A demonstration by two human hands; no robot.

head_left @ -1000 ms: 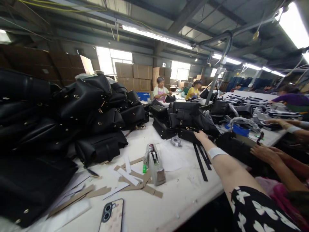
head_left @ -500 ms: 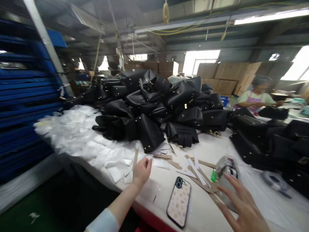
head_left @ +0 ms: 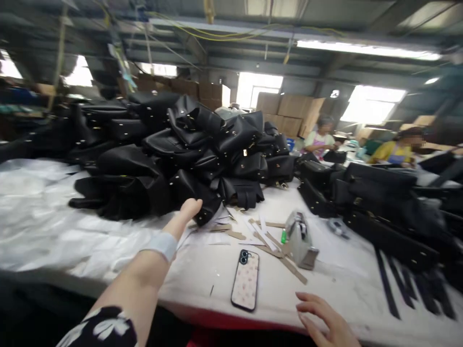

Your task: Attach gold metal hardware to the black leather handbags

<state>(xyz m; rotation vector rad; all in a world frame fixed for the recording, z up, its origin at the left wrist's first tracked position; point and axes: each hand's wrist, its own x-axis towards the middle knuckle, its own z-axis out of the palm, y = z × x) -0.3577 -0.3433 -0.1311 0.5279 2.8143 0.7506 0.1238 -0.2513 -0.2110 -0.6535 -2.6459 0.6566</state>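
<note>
My left hand (head_left: 190, 209) reaches to the lower front of a heap of black leather-look bags (head_left: 202, 144). It overlaps a black bag (head_left: 190, 188) with metal studs. Its fingers are hidden on the far side, so I cannot tell whether they grip the bag. Low above the front of the table, my right hand (head_left: 321, 320) is open and holds nothing, fingers apart. Between the hands lies a phone (head_left: 246, 282) in a pink patterned case. A grey tool-like object (head_left: 302, 241) stands beyond my right hand, beside a small green item (head_left: 283, 235).
Brown and white strips (head_left: 267, 241) litter the white tabletop (head_left: 202, 270). White wrapping sheets (head_left: 43, 217) cover its left side. More black bags (head_left: 365, 193) and black straps (head_left: 387, 284) lie at right. Two people (head_left: 320, 140) work farther back, near stacked cartons (head_left: 285, 108).
The view has swung right. My left hand has moved forward from the paper scraps to the black bag. My right hand has drawn back from the grey object toward the table's front edge.
</note>
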